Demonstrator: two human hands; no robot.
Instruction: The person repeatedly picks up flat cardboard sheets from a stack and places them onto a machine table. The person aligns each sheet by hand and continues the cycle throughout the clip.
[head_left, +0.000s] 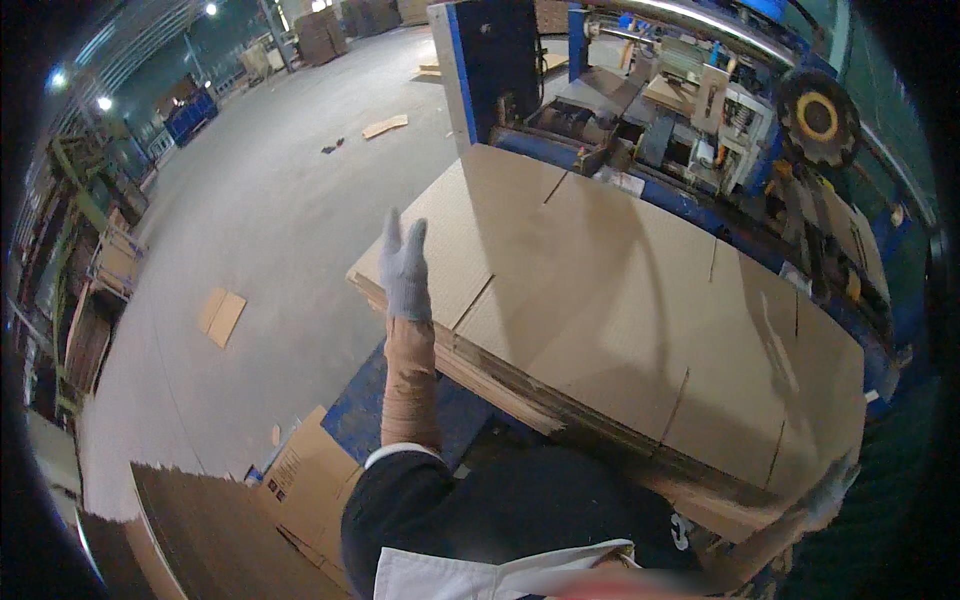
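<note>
A broad stack of flat brown cardboard sheets (pixel 590 300) lies in front of me, with short slots cut into the top sheet. My left hand (pixel 405 265), in a grey knit glove, is upright at the stack's left end. Its fingers are straight, the thumb stands apart, and nothing is in it. At the near right corner of the stack is my right hand (pixel 828 497), also gloved. It looks stretched out along the sheets' edge, though blur and the dim rim of the picture hide its finger detail.
A blue machine (pixel 650 140) with rollers and a dark wheel (pixel 818 117) stands along the stack's far side. More cardboard (pixel 215 530) stands at the lower left. A loose cardboard piece (pixel 222 317) lies on the grey floor (pixel 270 220). A blue surface (pixel 375 405) shows below the stack.
</note>
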